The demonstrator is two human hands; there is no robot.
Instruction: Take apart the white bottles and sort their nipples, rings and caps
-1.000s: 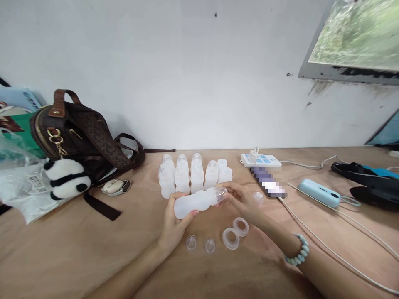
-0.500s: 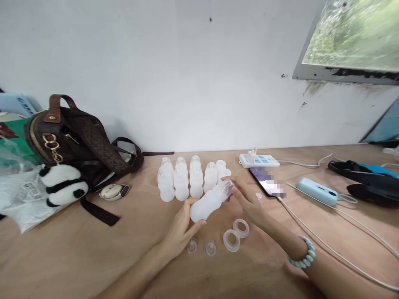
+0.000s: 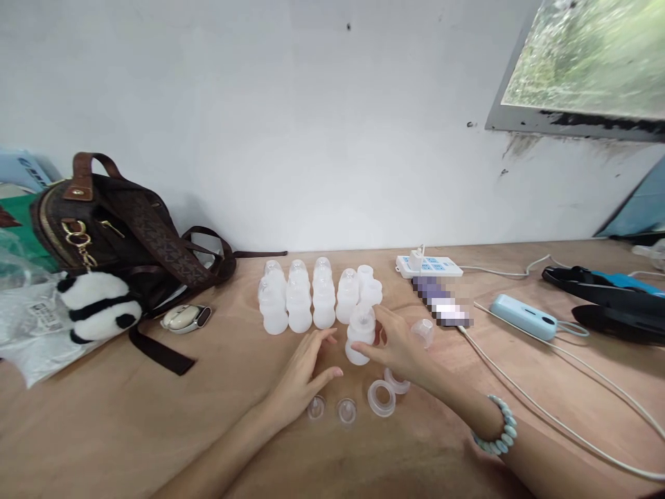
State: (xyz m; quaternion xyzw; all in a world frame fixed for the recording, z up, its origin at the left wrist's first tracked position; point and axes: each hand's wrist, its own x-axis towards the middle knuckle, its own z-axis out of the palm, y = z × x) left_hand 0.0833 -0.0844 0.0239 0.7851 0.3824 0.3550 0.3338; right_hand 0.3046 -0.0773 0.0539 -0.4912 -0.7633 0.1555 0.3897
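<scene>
Near the middle of a brown wooden table (image 3: 249,450), a milky plastic bottle (image 3: 359,333) with a clear domed top stands close to upright, its long axis running up from the tabletop; whether its base fully rests on the wood is hard to tell. The person's right hand (image 3: 392,343) is the nearer one, grasping the bottle from its right side, the thumb across the front and the fingers partly hidden behind. The left hand (image 3: 306,371) is relaxed and holds nothing, thumb and fingers spread apart; the bottle lies just to the right of its fingertips, not touching them.

Just beyond the bottle stand seven similar domed bottles (image 3: 323,308), with two uncapped bottles (image 3: 370,291) at their right end. Toward the viewer lie two clear teats (image 3: 346,411) and two translucent rings (image 3: 382,398), the farther ring partly covered by the right hand. A loose clear dome (image 3: 423,334) sits right of that hand.

Farther right are a phone (image 3: 441,301), a white power strip (image 3: 433,267) and a pale blue power bank (image 3: 522,317). At far left, a dark backpack (image 3: 150,229) carries a plush panda (image 3: 101,305).
</scene>
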